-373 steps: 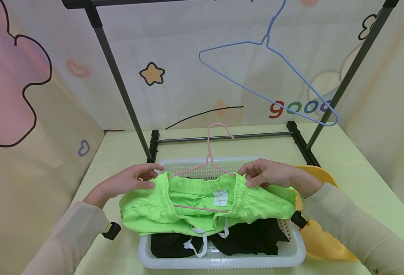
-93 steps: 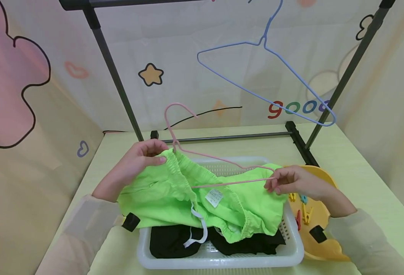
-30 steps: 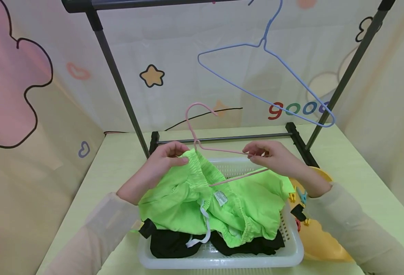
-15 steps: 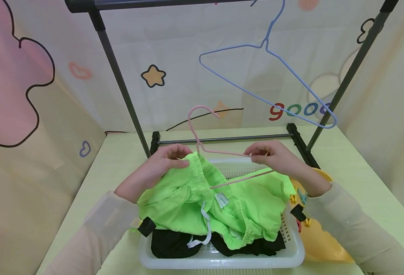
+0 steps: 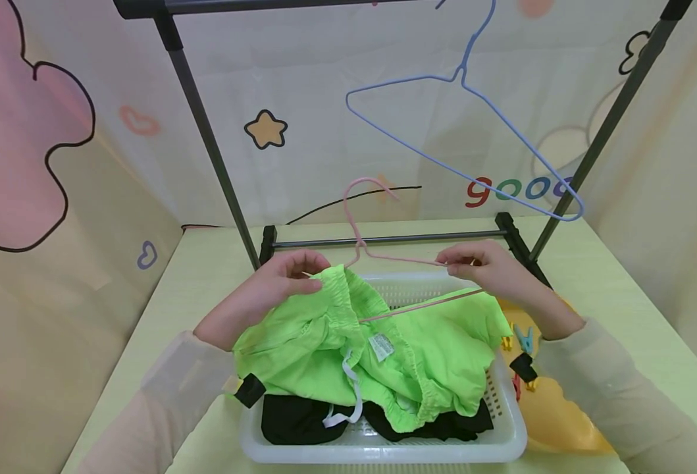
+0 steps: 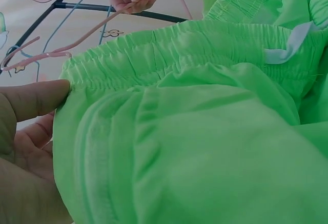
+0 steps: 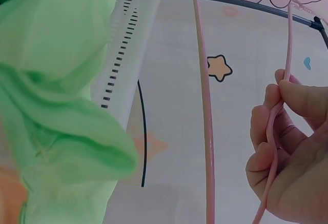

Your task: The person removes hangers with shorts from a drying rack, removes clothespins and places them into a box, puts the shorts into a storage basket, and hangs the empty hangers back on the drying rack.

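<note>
Bright green shorts (image 5: 301, 349) with an elastic waistband, a white drawstring and a white label lie slanted over the white basket (image 5: 384, 454). My left hand (image 5: 268, 289) pinches the waistband's left side between thumb and fingers. A pink wire hanger (image 5: 355, 224) has its left end inside that side, hidden by cloth; its right end is outside the waistband. On the hanger's right shoulder my right hand (image 5: 484, 266) has its grip, and the right wrist view shows the fingers (image 7: 261, 126) curled round the pink wire. Its lower bar runs across in front of the shorts.
Black clothing (image 5: 301, 421) lies in the basket under the shorts. At right, a yellow container (image 5: 567, 421) holds clothespins (image 5: 524, 339), partly behind my right forearm. A black rack (image 5: 197, 118) stands over the table (image 5: 206, 263), with a blue hanger (image 5: 461, 69) hanging at upper right.
Earlier both hands held the waistband, hanger inside both sides. Then the right end came out, and my right hand moved from that corner up the shoulder. Lately the hanger has shifted slightly right.
</note>
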Motion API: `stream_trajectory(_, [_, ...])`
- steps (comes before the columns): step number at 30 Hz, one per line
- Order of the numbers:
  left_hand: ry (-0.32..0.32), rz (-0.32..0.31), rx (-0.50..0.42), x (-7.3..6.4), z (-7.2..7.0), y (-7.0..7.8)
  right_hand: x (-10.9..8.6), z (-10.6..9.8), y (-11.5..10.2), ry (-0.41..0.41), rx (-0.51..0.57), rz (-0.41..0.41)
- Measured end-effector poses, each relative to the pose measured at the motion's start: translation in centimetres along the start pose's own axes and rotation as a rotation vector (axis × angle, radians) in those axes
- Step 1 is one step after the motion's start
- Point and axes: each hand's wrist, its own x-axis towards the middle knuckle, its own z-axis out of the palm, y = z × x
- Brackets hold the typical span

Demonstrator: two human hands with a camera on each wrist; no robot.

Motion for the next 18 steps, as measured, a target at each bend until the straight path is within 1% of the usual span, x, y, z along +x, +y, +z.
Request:
stream_trajectory(3, [-0.001, 0.003, 0.004, -0.1, -0.1, -0.1, -0.3, -0.4, 0.2, 0.022, 0.012, -0.004])
stream_trajectory(8, [0.007, 0.008, 0.022, -0.1, -0.2, -0.3, -0.7, -1.0, 1.0, 0.072, 0.033, -0.056])
stream_trajectory(12, [0.03, -0.003, 0.048, -0.2, -0.3, -0.5, -1.1, -1.4, 1.6, 0.093, 0.038, -0.091])
stream_trajectory(15, [0.048, -0.014, 0.066, -0.3, -0.4, -0.6, -1.5, -1.8, 2.2, 0.111, 0.029, -0.097])
stream_trajectory(18, [0.056, -0.027, 0.071, -0.4, -0.5, -0.6, -2.0, -2.2, 2.7, 0.131, 0.025, -0.086])
